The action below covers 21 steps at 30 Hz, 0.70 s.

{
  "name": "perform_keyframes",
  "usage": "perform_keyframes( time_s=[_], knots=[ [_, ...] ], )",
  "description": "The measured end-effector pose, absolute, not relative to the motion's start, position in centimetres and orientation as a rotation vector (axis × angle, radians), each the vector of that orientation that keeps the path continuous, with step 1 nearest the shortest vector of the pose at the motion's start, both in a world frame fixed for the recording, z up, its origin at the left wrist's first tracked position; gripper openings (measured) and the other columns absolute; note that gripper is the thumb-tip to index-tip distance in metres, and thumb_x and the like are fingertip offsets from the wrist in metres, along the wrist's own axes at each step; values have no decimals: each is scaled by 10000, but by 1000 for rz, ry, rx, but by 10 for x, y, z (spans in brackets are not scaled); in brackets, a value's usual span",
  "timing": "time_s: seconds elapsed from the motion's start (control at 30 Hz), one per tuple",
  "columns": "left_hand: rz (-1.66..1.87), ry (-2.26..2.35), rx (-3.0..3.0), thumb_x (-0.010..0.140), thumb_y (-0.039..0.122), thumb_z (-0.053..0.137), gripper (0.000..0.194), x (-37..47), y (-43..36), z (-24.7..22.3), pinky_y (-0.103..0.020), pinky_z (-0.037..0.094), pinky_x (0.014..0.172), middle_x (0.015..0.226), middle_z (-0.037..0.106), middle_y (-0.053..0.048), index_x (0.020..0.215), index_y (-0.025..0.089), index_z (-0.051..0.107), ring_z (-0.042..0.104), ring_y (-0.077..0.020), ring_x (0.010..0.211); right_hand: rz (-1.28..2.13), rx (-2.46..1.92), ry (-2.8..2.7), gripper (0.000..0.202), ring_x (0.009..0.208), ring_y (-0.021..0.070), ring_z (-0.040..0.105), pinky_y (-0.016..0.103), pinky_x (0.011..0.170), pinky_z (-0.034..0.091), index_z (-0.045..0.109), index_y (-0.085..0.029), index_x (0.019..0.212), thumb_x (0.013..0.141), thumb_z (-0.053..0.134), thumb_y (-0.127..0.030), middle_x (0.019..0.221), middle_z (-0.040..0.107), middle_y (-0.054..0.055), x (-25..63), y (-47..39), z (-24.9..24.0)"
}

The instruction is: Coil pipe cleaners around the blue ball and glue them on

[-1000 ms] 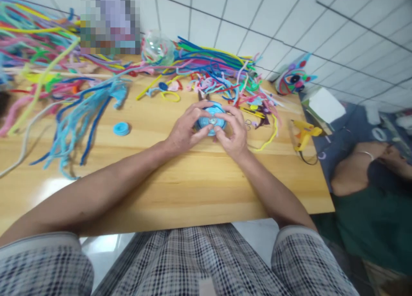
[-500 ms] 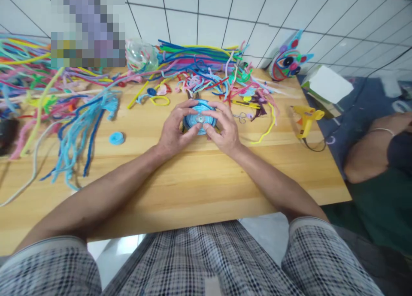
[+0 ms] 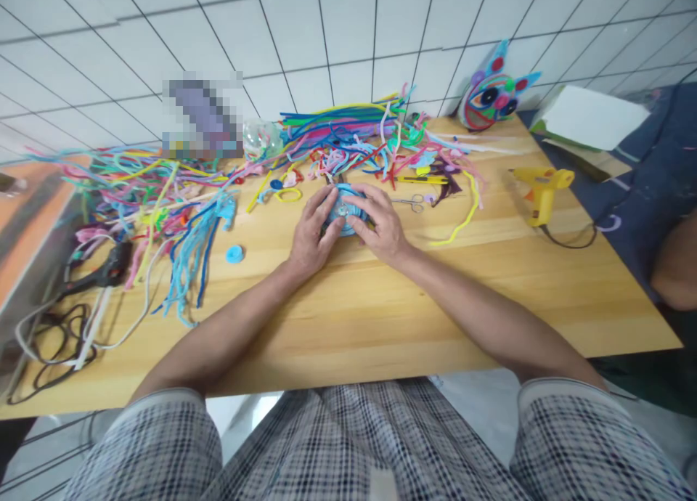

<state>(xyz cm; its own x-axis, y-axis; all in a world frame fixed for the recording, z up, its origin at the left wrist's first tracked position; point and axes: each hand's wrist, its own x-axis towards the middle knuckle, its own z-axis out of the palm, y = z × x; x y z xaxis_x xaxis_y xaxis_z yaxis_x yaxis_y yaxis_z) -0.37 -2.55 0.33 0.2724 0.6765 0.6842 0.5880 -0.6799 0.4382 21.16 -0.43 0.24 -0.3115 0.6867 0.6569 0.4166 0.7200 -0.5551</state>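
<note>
A round blue coiled piece (image 3: 353,229) with a small clear centre lies between my hands over the middle of the wooden table (image 3: 337,327). My left hand (image 3: 316,229) is closed round its left side, thumb near the centre. On the right side, my right hand (image 3: 378,221) grips it, with fingers over the top and thumb by the centre. Small scissors (image 3: 414,202) lie just right of my right hand. A small light blue coil (image 3: 234,254) rests to the left of my left hand.
Coloured pipe cleaners (image 3: 343,120) are heaped along the back and left. A yellow glue gun (image 3: 543,194) lies at the right, a black one (image 3: 112,265) at the left. A decorated animal head (image 3: 487,102) and white box (image 3: 596,116) stand back right. A person's arm (image 3: 678,261) shows far right.
The view has shifted, bringing the table's left end and the black glue gun into sight. My left hand is now more upright beside the blue piece, which both hands still hold.
</note>
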Motion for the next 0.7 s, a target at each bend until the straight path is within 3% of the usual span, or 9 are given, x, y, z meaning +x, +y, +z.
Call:
perform_keyframes(
  time_s=[0.4,0.7],
  knots=[
    [1357,1260,2539,1178,431,487,529,-5,-29,-3,-482,482,1325,1673,559,-164,1681,267,485,548,-256,1583,249,-833,-2025,543,1502,317,547,572,1313,447,610,-273,1610,1161,381,-476,1611,602,144,201,-3,-6],
    [1322,1278,2517,1160,509,505,541,-5,-23,6,-514,518,1287,1627,608,-173,1620,232,565,603,-281,1528,418,-802,-1964,623,1530,339,540,602,1310,458,520,-245,1651,1085,531,-505,1635,589,160,212,3,-8]
  ],
)
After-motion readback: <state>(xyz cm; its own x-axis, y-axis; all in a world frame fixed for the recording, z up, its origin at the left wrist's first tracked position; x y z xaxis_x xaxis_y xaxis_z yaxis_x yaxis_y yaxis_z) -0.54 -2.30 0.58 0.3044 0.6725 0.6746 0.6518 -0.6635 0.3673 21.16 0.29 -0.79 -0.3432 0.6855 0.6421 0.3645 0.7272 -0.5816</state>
